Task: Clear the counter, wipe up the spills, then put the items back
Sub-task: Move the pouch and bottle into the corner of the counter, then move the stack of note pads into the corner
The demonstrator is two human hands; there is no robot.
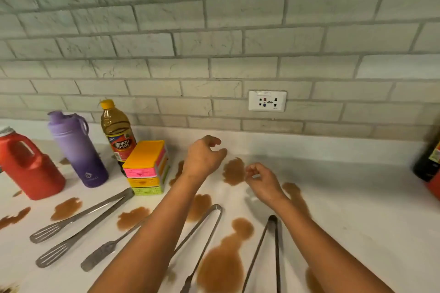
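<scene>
While both forearms are reaching over the white counter (345,197), the left hand (204,157) is hovering with fingers loosely curled, holding nothing, and the right hand (262,181) is hanging at its 4 o'clock, fingers likewise loosely bent and empty. Brown spills (221,266) are lying between three metal tongs (78,223). At 9 o'clock from the left hand, stacked sponges (146,166), a vinegar bottle (116,133), a purple flask (76,150) and a red jug (28,164) are standing.
</scene>
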